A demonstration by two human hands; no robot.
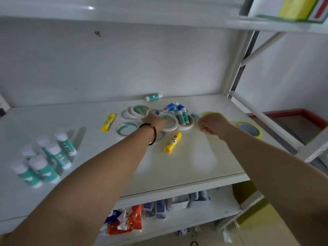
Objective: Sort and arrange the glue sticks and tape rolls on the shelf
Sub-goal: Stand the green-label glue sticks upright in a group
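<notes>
- The place is a white metal shelf (195, 162) with a pale back wall; an upper board is above it and a lower board with coloured packets (124, 221) is below.
- The left hand (156, 121) reaches into the mixed pile in the middle. Its fingers curl down on a cream tape roll (170, 122), but they are hidden behind the knuckles, so I cannot tell if they really grasp it.
- The right hand (214, 125) is just right of the pile with the fingers bent inward, close to another cream roll (186, 124). It may pinch something thin, but this is not clear.
- Both arms are stretched forward and nearly straight, palms down; a dark bead bracelet (150, 134) is on the left wrist.
- Around the grip: blue-capped glue sticks (181, 112) lie across the rolls, and thin teal rolls (126, 128) lie to the left.
- Further out, two yellow glue sticks (173, 142) lie loose, one teal stick (153, 97) is at the far edge, and teal glue sticks (44, 157) already stand grouped at the near left. Two yellow rolls (248, 129) lie at the right.
- Risk, in my judgement: lifting a roll can drag the sticks resting on it, and they may roll off the shelf. A sweeping arm could knock down the standing group.
</notes>
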